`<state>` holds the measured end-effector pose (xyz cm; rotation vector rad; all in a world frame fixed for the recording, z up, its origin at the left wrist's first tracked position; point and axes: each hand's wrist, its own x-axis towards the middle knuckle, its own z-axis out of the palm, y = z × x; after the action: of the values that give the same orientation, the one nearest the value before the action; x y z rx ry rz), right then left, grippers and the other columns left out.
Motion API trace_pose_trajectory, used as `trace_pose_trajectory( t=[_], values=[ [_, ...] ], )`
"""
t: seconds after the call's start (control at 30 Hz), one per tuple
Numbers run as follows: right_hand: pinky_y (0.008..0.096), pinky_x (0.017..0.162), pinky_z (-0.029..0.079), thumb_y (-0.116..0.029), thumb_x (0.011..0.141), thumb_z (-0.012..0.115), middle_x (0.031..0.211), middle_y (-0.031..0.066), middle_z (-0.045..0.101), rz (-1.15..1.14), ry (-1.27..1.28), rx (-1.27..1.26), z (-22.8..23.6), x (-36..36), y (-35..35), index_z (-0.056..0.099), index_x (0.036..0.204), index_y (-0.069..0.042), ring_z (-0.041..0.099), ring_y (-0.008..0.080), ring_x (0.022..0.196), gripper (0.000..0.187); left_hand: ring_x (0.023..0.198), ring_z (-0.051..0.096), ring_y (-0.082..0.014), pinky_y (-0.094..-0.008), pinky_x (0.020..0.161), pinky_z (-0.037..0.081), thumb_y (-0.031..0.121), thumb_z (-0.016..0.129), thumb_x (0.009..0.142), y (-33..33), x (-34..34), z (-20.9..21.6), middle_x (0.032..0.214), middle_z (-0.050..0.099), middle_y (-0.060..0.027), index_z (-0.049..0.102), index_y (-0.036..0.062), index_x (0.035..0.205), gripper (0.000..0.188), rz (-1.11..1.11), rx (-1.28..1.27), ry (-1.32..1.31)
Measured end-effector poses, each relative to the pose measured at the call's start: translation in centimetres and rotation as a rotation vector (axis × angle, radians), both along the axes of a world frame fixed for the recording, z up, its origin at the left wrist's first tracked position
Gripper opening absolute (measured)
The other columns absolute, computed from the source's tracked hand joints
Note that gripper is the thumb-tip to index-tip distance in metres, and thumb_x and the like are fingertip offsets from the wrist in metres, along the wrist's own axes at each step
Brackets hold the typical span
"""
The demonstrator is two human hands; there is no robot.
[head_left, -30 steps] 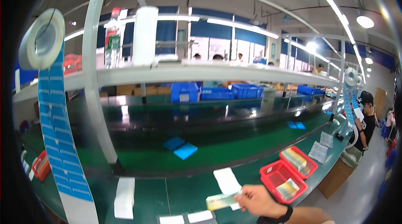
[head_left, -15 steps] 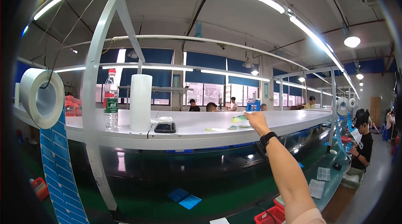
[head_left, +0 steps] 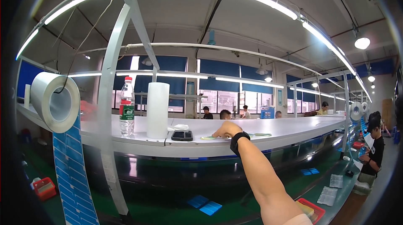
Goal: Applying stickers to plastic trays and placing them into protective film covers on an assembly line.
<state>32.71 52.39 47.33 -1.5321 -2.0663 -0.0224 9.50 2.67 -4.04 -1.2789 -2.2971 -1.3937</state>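
My right hand [head_left: 227, 130], with a black band on its wrist, is low over the white shelf [head_left: 289, 128]. Its fingers are closed at the end of a thin green-and-yellow sheet [head_left: 206, 137], which lies nearly flat on the shelf. The fingertips are partly hidden by the hand itself. To the right of the hand is another small green-edged piece [head_left: 262, 134]. A black phone-like device [head_left: 182, 135] sits left of the sheet, with crumpled white material [head_left: 180, 127] behind it. My left hand is out of view.
A white roll [head_left: 158, 110] and a water bottle [head_left: 126, 109] stand left, near a metal post [head_left: 110, 99]. A label reel [head_left: 54, 101] hangs a blue strip [head_left: 73, 170]. Below runs a green belt with blue sheets [head_left: 205, 205]. A co-worker [head_left: 375, 149] is at right.
My right hand has moved left and down to the shelf with the green-and-yellow sheet, which was raised before. The whole view has shifted slightly, so fixed things appear farther right and lower.
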Motion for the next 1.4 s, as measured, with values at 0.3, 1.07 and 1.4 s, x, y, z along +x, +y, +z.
trace_pose_trajectory(
  t=[0.3,1.07,1.4],
  values=[
    [0.0430,0.086,0.053,-0.043,0.059,0.083,0.100,0.0217,0.072,-0.104,-0.149,-0.052,0.5,-1.0,-3.3,0.071,0.100,0.006,0.069,0.0351,0.095,0.065,0.091,0.059,-0.0419,-0.0487,0.081,0.048,0.011,0.063,0.084,-2.4,-0.1,-0.4,0.095,0.065,-0.0198,0.066,0.0042,0.096,0.014,-0.024,0.013,0.023],
    [0.0335,0.054,0.047,-0.036,0.080,0.079,0.064,0.0101,0.062,0.146,0.026,-0.551,-43.8,17.5,-32.5,0.061,0.081,-0.001,0.063,0.0224,0.058,0.039,0.080,0.056,-0.0356,-0.0434,0.076,0.044,0.004,0.060,0.077,-1.0,-1.0,-3.3,0.085,0.060,-0.0171,0.060,-0.0007,0.087,0.011,-0.206,0.010,0.117],
    [0.0421,0.055,0.046,-0.048,0.078,0.078,0.063,0.0153,0.060,-0.016,-0.192,-0.430,-47.3,17.7,-28.0,0.057,0.071,-0.002,0.060,0.0337,0.059,0.050,0.078,0.053,-0.0346,-0.0434,0.077,0.040,0.006,0.059,0.077,-0.5,-0.7,-3.4,0.082,0.058,-0.0160,0.057,-0.0008,0.085,0.011,-0.251,-0.016,0.114]
  ],
)
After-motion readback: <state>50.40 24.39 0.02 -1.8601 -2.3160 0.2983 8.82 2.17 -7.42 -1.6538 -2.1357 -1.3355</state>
